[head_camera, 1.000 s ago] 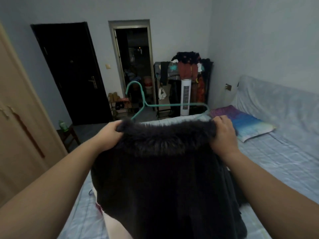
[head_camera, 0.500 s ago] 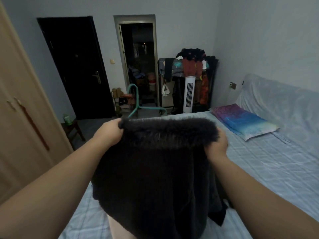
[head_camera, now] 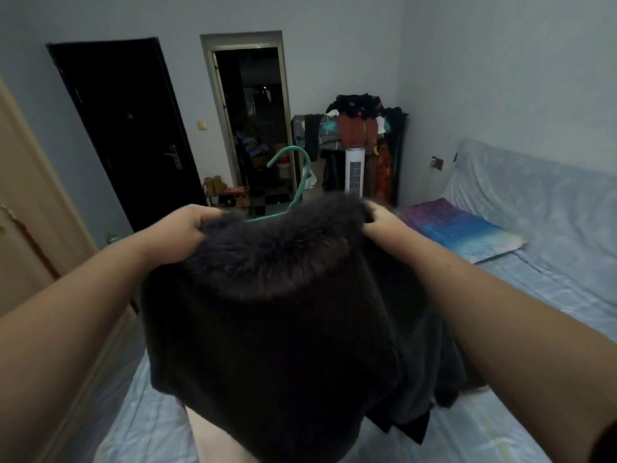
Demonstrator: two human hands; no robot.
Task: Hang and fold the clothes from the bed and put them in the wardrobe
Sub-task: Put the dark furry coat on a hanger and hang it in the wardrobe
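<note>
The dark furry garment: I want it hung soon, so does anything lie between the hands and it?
No. The left hand and right hand already grip the dark furry garment at its top corners, with the green hanger poking out behind.

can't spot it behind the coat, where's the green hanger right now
In the head view the green hanger pokes up centre frame just behind the dark furry coat, between the left hand and right hand gripping the coat's top edge.

Hanger (head_camera: 293, 182) mostly behind coat (head_camera: 273, 329)
</note>
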